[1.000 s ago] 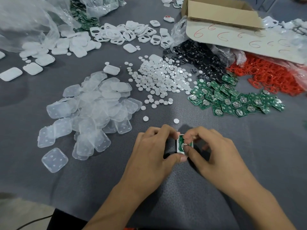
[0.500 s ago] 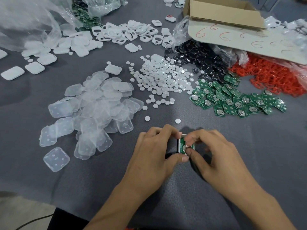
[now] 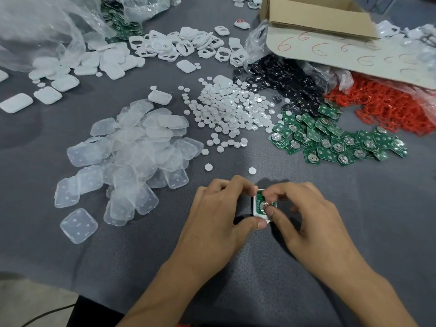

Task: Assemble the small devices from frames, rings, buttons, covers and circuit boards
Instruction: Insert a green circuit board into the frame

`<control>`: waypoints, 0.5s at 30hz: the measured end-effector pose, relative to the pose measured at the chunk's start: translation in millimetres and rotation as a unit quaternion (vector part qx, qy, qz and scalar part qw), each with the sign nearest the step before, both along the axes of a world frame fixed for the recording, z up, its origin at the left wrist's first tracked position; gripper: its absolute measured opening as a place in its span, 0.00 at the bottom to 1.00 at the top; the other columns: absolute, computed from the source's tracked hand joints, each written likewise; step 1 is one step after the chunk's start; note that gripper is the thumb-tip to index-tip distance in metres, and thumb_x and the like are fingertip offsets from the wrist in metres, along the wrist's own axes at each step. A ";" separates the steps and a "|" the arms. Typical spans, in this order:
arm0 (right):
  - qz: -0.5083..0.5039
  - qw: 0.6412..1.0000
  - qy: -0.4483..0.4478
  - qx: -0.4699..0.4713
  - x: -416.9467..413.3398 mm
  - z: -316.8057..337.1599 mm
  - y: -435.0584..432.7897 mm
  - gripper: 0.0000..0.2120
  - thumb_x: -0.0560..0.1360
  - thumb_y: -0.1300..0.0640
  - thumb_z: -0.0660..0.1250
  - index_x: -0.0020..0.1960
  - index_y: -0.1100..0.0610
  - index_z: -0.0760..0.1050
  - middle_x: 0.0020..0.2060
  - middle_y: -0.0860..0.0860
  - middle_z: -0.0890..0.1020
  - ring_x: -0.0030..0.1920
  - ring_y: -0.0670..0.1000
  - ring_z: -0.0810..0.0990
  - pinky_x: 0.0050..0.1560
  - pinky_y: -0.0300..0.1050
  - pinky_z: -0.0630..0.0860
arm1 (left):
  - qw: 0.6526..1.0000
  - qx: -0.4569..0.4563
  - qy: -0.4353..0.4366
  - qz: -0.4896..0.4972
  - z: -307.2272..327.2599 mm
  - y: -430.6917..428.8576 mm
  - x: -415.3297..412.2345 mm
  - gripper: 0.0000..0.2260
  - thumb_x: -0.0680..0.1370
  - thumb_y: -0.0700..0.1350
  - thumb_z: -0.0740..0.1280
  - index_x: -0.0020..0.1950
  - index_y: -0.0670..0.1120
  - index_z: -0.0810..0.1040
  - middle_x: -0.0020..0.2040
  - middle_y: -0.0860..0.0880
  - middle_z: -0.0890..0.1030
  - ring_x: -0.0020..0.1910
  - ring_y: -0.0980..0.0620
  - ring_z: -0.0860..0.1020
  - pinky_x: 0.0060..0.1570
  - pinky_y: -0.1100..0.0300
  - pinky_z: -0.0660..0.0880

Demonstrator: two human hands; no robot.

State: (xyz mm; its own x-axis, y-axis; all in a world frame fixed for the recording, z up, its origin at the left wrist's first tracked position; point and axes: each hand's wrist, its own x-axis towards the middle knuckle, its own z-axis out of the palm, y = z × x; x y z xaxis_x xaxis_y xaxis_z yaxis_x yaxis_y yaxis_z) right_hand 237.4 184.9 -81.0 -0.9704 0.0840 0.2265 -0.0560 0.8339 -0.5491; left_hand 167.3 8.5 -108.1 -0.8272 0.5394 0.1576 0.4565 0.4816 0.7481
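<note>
Pinching the white frame point(image 3: 254, 207) as before, the left hand point(image 3: 217, 208) steadies it; the right hand point(image 3: 311, 218) still pinches the green circuit board point(image 3: 260, 198) into it, so seating looks unfinished.

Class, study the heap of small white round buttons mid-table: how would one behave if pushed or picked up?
The small white round buttons lie flat as thin discs, so one would probably slide, not roll. Strays lie apart from the heap, suggesting they are light and scatter easily. Being tiny, one likely needs a fingertip pinch.
</note>
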 end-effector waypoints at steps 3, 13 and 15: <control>0.003 1.000 -0.001 -0.002 0.4 0.1 0.3 0.13 0.73 0.62 0.75 0.53 0.49 0.78 0.48 0.38 0.81 0.52 0.44 0.76 0.51 0.28 0.68 | 1.000 -0.004 -0.003 0.002 -0.3 -0.2 -0.3 0.21 0.69 0.64 0.73 0.58 0.63 0.71 0.55 0.66 0.75 0.59 0.66 0.68 0.58 0.66 0.66; 0.004 1.000 0.002 -0.011 0.3 -0.5 -0.2 0.12 0.73 0.62 0.75 0.53 0.49 0.79 0.47 0.38 0.81 0.52 0.43 0.77 0.52 0.28 0.68 | 1.000 -0.001 0.001 -0.003 1.5 0.1 -0.9 0.20 0.70 0.62 0.74 0.57 0.62 0.72 0.55 0.66 0.76 0.60 0.65 0.69 0.60 0.65 0.64; -0.001 1.000 0.005 -0.016 0.0 -1.2 -0.8 0.12 0.73 0.62 0.75 0.53 0.50 0.79 0.47 0.39 0.81 0.50 0.43 0.77 0.51 0.28 0.68 | 1.000 0.001 0.000 -0.003 1.4 0.0 -0.9 0.20 0.70 0.62 0.74 0.57 0.61 0.72 0.55 0.66 0.76 0.60 0.65 0.69 0.60 0.64 0.65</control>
State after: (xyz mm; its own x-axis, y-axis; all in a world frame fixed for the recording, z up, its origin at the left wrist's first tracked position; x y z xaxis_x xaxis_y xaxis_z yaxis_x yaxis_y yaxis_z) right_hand 237.4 184.1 -82.3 -0.9679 0.0921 0.2337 -0.0609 0.8164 -0.5743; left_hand 166.4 8.5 -106.7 -0.8238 0.5444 0.1578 0.4590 0.4774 0.7493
